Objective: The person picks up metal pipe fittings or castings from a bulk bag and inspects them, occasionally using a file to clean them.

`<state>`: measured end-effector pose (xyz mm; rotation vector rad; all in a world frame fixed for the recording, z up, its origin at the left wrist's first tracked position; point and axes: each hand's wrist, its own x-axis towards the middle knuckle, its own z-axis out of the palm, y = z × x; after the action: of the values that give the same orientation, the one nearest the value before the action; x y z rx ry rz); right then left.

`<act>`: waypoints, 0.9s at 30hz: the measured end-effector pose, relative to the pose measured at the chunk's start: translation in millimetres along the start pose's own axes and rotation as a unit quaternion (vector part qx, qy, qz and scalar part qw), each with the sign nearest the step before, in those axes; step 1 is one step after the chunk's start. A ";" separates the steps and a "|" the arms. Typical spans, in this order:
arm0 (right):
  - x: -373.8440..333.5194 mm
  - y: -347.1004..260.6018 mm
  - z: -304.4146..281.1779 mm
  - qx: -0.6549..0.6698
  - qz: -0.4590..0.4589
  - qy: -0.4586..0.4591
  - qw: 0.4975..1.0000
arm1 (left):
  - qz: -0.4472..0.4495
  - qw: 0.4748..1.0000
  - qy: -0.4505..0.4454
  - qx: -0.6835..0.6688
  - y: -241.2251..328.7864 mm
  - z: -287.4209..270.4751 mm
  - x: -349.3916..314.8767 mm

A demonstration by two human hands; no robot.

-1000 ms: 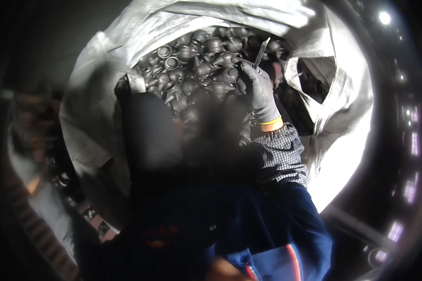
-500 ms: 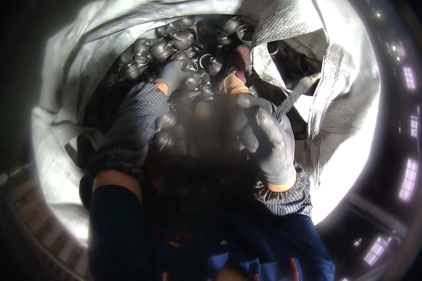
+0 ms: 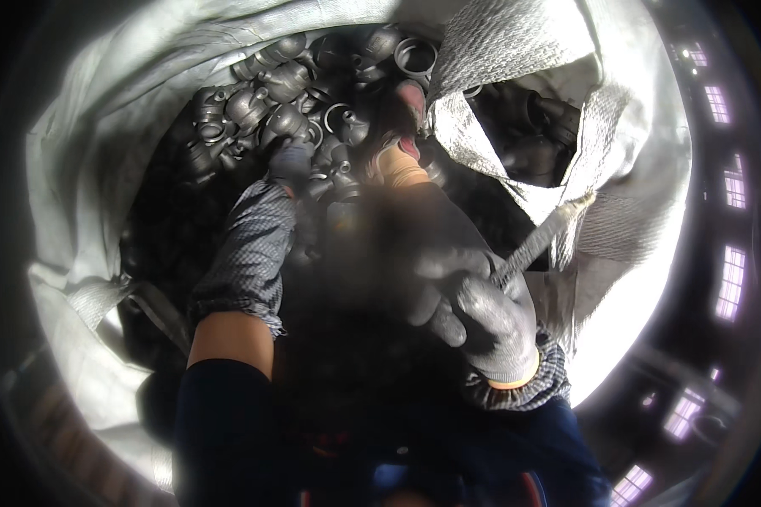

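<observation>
Dark grey plastic-looking pipe fittings (image 3: 247, 108), many of them elbow-shaped with round collars, fill a large white woven bag (image 3: 76, 194). My left hand (image 3: 291, 164), in a grey glove and checked sleeve cover, reaches into the pile. Its fingers close on the lower side of one pipe fitting (image 3: 284, 123), though they are partly in shadow. My right hand (image 3: 486, 317), gloved in grey, is nearer to me with its fingers curled. A dark, rough stick-like tool (image 3: 539, 242) with a pale end juts from it up to the right; its other end is hidden.
A broad woven strap (image 3: 516, 46) loops across the bag's far right side, with more fittings behind it. A tan and red object (image 3: 402, 156), whose kind I cannot make out, rises amid the pile. The middle of the view is smudged and dark.
My left hand has drawn back slightly to the left and come down onto a fitting. My right hand, still holding the stick-like tool, has moved lower and nearer; the view has shifted a little.
</observation>
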<state>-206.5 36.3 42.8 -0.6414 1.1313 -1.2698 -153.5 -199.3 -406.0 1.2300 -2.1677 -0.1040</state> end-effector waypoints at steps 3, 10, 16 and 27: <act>1.2 2.4 -3.4 -0.054 -0.016 0.033 0.998 | -0.082 0.969 -0.153 -0.177 -3.7 -110.5 36.5; 16.0 20.6 -10.4 -0.038 -0.038 0.014 0.998 | -0.122 0.971 -0.044 -0.203 -4.1 -255.1 106.9; 18.4 27.1 8.7 -0.081 -0.056 0.030 0.995 | -0.187 0.973 -0.089 -0.105 -22.1 -306.5 74.2; 12.5 19.9 2.5 -0.105 0.037 -0.004 0.994 | 0.000 0.877 -0.460 0.138 -21.7 -157.4 -27.1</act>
<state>-197.3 28.6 22.4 -0.7536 1.2806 -1.0934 -39.3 -153.4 -302.1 1.5338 -3.0776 -0.4795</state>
